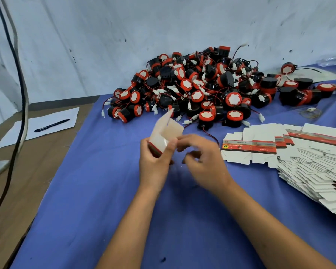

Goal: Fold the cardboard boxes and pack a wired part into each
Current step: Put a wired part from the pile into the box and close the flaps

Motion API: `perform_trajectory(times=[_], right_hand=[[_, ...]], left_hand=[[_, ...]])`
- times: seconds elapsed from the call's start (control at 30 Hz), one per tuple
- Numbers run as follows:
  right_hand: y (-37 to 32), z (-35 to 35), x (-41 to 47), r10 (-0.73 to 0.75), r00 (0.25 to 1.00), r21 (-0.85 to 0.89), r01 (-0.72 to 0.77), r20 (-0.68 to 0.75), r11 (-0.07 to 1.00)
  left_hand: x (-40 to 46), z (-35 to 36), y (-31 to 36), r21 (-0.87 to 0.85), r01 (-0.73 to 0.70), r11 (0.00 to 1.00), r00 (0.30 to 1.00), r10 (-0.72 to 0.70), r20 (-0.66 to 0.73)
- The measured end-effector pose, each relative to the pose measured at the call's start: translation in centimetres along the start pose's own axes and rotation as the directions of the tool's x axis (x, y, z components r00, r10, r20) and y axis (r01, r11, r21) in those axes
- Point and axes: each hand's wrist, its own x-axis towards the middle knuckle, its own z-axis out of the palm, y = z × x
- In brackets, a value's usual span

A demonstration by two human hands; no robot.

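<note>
Head view: the left hand point(155, 158) grips a half-folded white box point(164, 133) just above the blue counter point(85, 191), thumb curled over its front, top flaps standing open. The right hand point(200, 158), blurred, has bent fingers at the box's right flap; whether it pinches it is unclear. Beyond the box lies a heap of black-and-red wired parts point(202, 90); right of the box, flat box blanks point(299, 158); far left of it, a pen point(51, 125) on paper point(41, 129).
</note>
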Motion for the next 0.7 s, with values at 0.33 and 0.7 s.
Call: perform_trajectory(times=[0.33, 0.7], right_hand=[[9.2, -2.6, 9.8, 0.558, 0.823, -0.793, -0.406, -0.102, 0.454], [5.8, -2.0, 7.1, 0.292, 0.949, -0.303, -0.315, -0.119, 0.899]], left_hand=[[0.6, -1.6, 0.0, 0.312, -0.181, 0.933, 0.976, 0.132, 0.171], [1.0, -1.1, -1.0, 0.352, -0.163, 0.922, 0.982, 0.119, 0.145]])
